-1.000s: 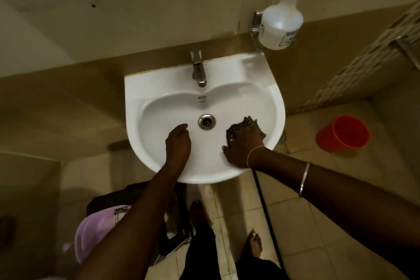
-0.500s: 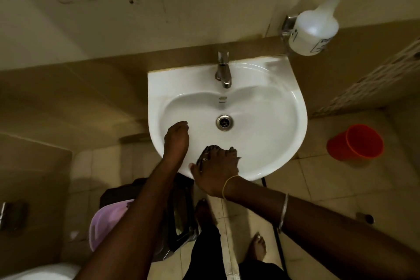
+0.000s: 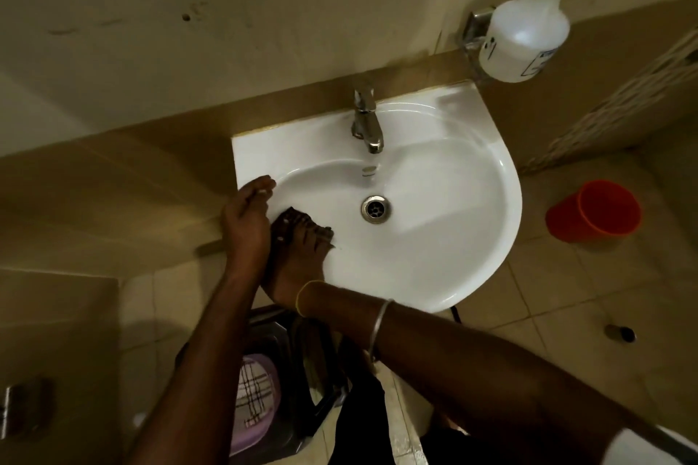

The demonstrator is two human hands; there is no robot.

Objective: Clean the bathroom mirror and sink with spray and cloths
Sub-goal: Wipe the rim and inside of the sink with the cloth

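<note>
Pressing cloth (image 3: 289, 217) into sink (image 3: 491, 238) with right hand (image 3: 300, 257); bottle (image 3: 525, 38) label illegible

White sink (image 3: 434, 238) fills the middle of the frame, glossy, its round bowl tilted in view. The dark cloth (image 3: 291, 217) is down flat on the bowl's left slope, mostly hidden under the right hand (image 3: 298, 260) pressing it. The spray bottle (image 3: 525, 38), translucent white with a blue collar, is at upper right, against the wall.

Tiled floor (image 3: 566, 294) with red cup (image 3: 593, 213) (near sink (image 3: 434, 238))
</note>
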